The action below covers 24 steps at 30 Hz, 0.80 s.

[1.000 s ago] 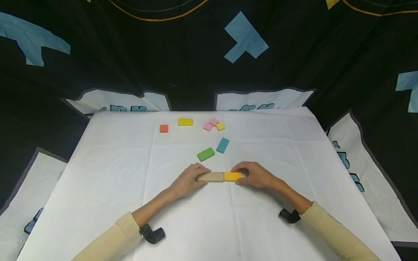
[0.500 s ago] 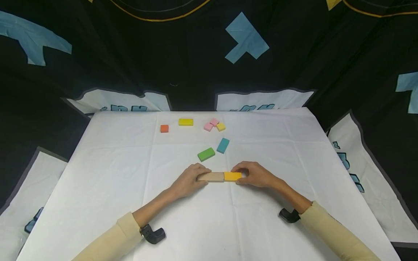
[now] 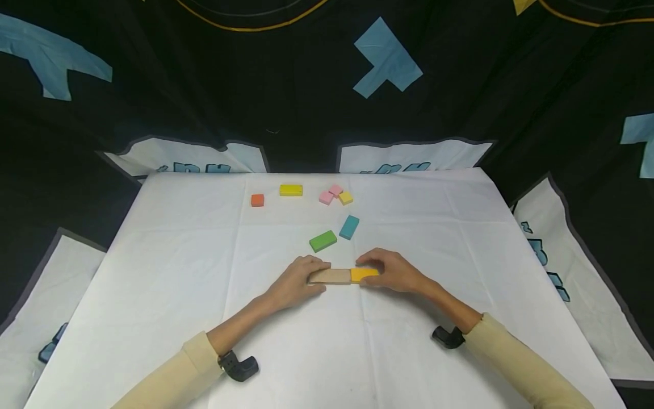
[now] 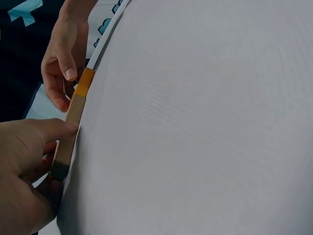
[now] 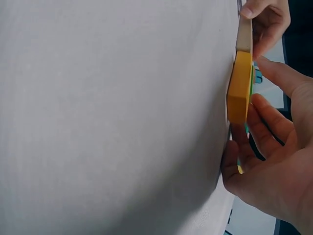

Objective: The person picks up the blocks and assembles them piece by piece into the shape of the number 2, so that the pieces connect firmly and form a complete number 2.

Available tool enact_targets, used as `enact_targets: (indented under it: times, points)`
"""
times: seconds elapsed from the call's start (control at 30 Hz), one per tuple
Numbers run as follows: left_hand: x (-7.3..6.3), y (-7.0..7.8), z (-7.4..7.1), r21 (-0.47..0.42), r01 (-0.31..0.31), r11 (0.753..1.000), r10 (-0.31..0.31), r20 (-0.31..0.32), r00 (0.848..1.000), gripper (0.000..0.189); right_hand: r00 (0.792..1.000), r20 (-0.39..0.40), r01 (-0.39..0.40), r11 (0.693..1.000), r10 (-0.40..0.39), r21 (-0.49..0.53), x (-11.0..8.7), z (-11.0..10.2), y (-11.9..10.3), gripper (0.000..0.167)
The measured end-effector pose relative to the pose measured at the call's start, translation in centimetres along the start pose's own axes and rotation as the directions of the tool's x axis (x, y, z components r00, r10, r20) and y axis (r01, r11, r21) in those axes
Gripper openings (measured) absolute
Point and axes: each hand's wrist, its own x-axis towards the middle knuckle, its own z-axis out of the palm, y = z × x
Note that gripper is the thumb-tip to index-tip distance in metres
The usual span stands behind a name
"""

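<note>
A tan wooden block [image 3: 329, 276] and an orange-yellow block [image 3: 364, 274] lie end to end on the white table [image 3: 168, 267], touching each other. My left hand [image 3: 313, 276] grips the tan block's left end between thumb and curled fingers. My right hand [image 3: 369, 271] pinches the orange-yellow block, fingers over its far side and thumb at its near side. The left wrist view shows the tan block [image 4: 73, 127] under my left hand [image 4: 29, 161], with the orange-yellow block [image 4: 86, 82] beyond it. The right wrist view shows the orange-yellow block [image 5: 239, 88] between my right hand's fingers [image 5: 274, 122].
Further back lie a green block [image 3: 323, 241], a teal block [image 3: 349, 227], two pink blocks [image 3: 329, 195], a small yellow block [image 3: 346, 198], a long yellow block [image 3: 290, 190] and a small orange block [image 3: 258, 200]. Black cloth surrounds the table.
My right hand has shifted a little to the left, its fingers now reaching further over the orange-yellow block. The left hand and both blocks have stayed in place.
</note>
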Motion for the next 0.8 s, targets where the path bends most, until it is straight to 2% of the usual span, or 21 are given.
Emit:
enact_targets:
  times: [0.1,0.23,0.33,0.5,0.6,0.8]
  points:
    - [-0.1,0.1,-0.3,-0.017,0.012,1.0,-0.013,-0.009,1.0,0.046,1.0,-0.001,0.015,0.999,-0.015,0.043,0.2,0.3,0.0,0.041]
    - [0.0,-0.3,-1.3,-0.091,0.073,0.993,-0.08,-0.073,0.994,0.042,0.999,0.003,0.039,0.995,-0.04,0.089,0.7,0.8,0.2,0.043]
    - [0.5,-0.7,-2.2,-0.131,0.123,0.984,-0.141,-0.138,0.98,0.04,0.999,0.002,0.044,0.994,-0.044,0.101,1.1,1.1,0.2,0.043]
    - [2.0,-1.5,-3.3,-0.143,0.16,0.977,-0.188,-0.208,0.96,0.043,0.999,0.006,0.033,0.995,-0.034,0.09,1.3,1.6,-0.2,0.042]
    - [2.9,-1.9,-3.5,-0.151,0.175,0.973,-0.205,-0.21,0.956,0.047,1.0,0.015,0.017,0.997,-0.018,0.075,1.2,1.9,-0.4,0.041]
    - [4.1,-2.3,-3.4,-0.148,0.221,0.964,-0.243,-0.157,0.957,0.052,1.0,-0.002,-0.004,0.998,0.004,0.067,1.0,2.3,-0.4,0.039]
